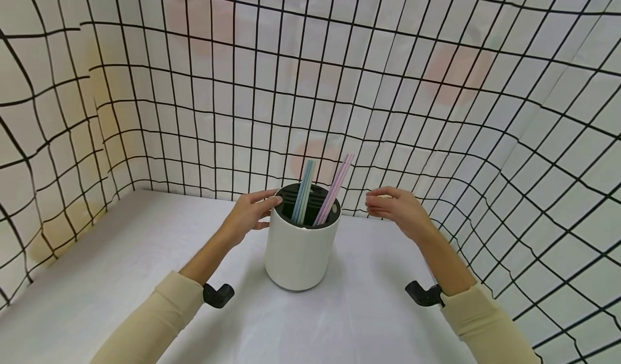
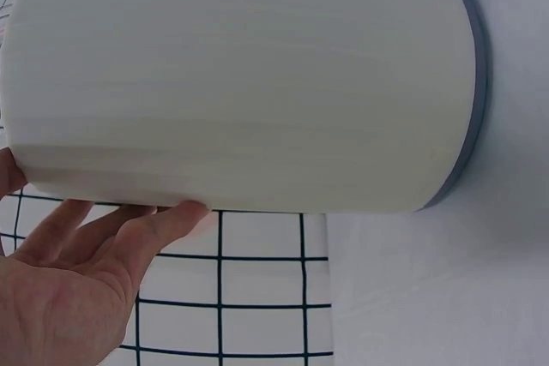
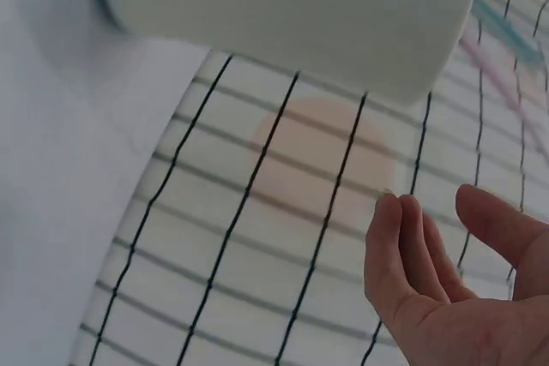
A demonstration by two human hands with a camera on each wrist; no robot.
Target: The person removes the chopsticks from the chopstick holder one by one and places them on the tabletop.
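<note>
A white cylindrical utensil holder (image 1: 301, 256) with a dark slotted top (image 1: 286, 192) stands upright on the table. Slim blue-green sticks (image 1: 303, 191) that look like chopsticks lean in it, beside a pink-lilac bunch (image 1: 335, 189) of the same kind. My left hand (image 1: 249, 213) holds the holder's left side near the top, thumb at the rim and fingers (image 2: 163, 222) against the outer wall. To the right of the holder, apart from it, my right hand (image 1: 395, 207) hovers with nothing in it, fingers loosely bent and the thumb (image 3: 489, 216) away from them.
A white cloth-like surface (image 1: 368, 310) covers the table. Behind it and along both sides rises a white wall sheet with a black grid (image 1: 233, 110) and faded coloured spots, close behind the holder. Black wrist mounts (image 1: 218, 295) sit at both cuffs.
</note>
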